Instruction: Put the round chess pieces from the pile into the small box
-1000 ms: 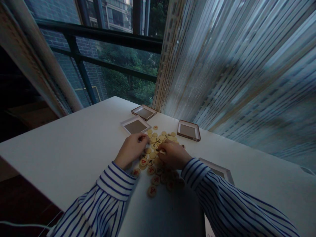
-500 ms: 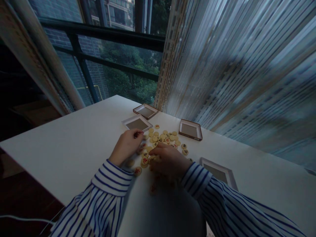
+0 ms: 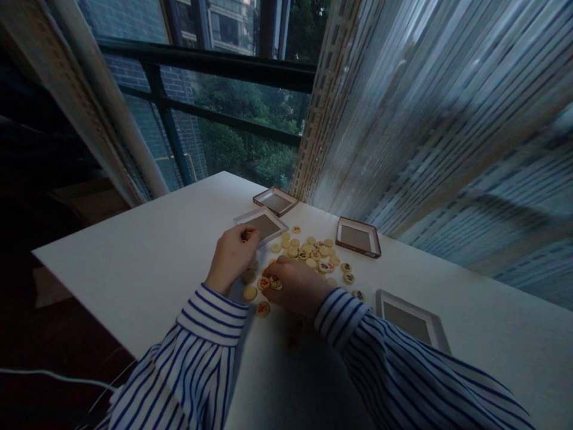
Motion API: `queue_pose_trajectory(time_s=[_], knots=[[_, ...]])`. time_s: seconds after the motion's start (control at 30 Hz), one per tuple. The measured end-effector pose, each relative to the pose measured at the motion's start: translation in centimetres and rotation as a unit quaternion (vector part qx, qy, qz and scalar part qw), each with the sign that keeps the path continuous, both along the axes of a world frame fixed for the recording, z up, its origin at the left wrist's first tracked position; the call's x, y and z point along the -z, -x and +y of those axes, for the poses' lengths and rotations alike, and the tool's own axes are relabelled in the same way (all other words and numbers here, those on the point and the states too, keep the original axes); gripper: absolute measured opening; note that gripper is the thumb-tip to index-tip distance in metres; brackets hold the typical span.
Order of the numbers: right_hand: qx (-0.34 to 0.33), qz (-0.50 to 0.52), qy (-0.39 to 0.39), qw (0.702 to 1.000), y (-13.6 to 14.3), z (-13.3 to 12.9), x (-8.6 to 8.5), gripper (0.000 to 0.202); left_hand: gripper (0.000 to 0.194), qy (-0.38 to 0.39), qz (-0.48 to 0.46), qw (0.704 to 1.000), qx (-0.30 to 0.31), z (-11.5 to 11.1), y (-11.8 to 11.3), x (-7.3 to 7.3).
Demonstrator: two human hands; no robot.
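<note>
Xiangqi pieces (image 3: 326, 266), round pale discs with red or black characters, lie scattered and partly overlapping on the smooth white table (image 3: 147, 239), before and between the hands. Right hand (image 3: 298, 286) has its thumb and forefinger bent and parted around a few discs; whether they pinch one cannot be told. Left hand (image 3: 233, 255) curls its fingers toward the thumb near a shallow, pale-rimmed rectangular tray (image 3: 267, 224); its grip is hidden. Crisp striped cuffs (image 3: 212, 313) cover both wrists.
</note>
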State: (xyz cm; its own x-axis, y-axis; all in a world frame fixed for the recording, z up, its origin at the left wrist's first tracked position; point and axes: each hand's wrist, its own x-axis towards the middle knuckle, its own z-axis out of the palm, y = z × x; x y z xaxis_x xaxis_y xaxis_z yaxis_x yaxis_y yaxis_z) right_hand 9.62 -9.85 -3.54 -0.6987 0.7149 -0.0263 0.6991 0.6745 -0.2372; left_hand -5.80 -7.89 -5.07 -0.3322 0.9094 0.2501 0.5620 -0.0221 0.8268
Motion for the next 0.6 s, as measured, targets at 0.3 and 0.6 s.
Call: queue_pose_trajectory(time_s=[0.3,0.6], knots=[[0.018,0.012,0.026,0.999,-1.2,0.4,-0.7,0.032,0.03,0.006,0.003,1.0,0.009,-0.1,-0.4,-0.1],[0.109,0.034,0.012,0.993,-9.6,1.2,-2.3,0.013,0.03,-0.014,0.061,0.987,0.151,-1.2,-2.1,-0.5]])
